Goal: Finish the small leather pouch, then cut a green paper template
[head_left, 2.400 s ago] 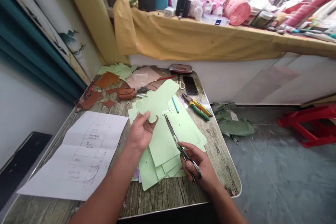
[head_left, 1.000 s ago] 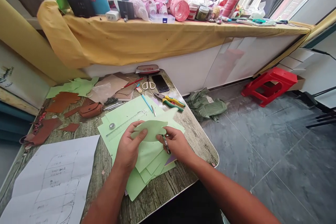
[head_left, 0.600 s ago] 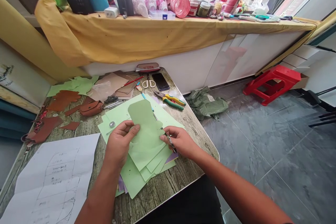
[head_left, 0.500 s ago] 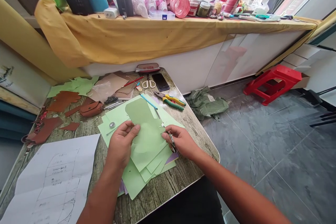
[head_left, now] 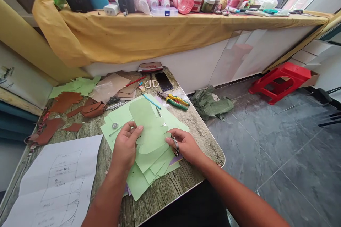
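A cut piece of green paper [head_left: 149, 127] with rounded ends is pinched at its left edge between the thumb and fingers of my left hand [head_left: 128, 142]. My right hand [head_left: 183, 143] has its fingers through the handles of scissors [head_left: 175, 144], and its thumb and fingertips touch the paper's right edge. The blades are mostly hidden behind the paper. Beneath both hands lies a stack of green sheets [head_left: 138, 181] on the wooden table. A blue pen [head_left: 151, 101] and a round metal weight-like disc [head_left: 114, 125] rest on the stack.
Pliers [head_left: 174, 100], white-handled scissors [head_left: 151, 84] and a phone [head_left: 163, 81] lie behind the stack. Brown leather pieces [head_left: 66, 102] and a small brown pouch [head_left: 93, 109] are at the left. A sketched white sheet [head_left: 53, 181] lies front left. A red stool [head_left: 279, 82] stands on the floor.
The held paper has tilted, and its curved lower edge now shows above the stack. The scissors blades are less visible beside it. The whole view has shifted slightly.
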The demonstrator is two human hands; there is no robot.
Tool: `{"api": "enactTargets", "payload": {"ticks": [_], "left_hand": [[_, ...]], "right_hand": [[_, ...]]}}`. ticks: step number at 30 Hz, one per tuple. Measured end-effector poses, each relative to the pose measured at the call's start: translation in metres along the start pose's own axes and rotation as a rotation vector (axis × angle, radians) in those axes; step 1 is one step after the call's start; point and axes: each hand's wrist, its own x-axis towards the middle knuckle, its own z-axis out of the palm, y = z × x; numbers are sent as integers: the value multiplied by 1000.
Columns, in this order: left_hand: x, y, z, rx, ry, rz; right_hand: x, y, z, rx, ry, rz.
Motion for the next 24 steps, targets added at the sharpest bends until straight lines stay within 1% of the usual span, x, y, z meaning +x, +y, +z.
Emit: {"api": "enactTargets", "payload": {"ticks": [3, 7, 10, 12, 16, 20, 24], "left_hand": [[2, -1, -4, 38, 23, 26], [12, 2, -20, 123, 99, 128], [21, 6, -35, 211, 192, 194], [25, 8, -43, 278, 244, 227], [30, 10, -54, 427, 312, 278], [34, 11, -59, 447, 329, 318], [36, 12, -60, 439, 315, 311]], "right_hand": [[-2, 6, -4, -1, -41, -9], [-9, 11, -14, -30, -121, -7], [-18, 9, -21, -40, -157, 50], [-23, 6, -23, -39, -158, 82], [-31, 1, -23, -40, -184, 126], [-34, 0, -23, -35, -223, 106], [-34, 1, -24, -50, -249, 80]]}}
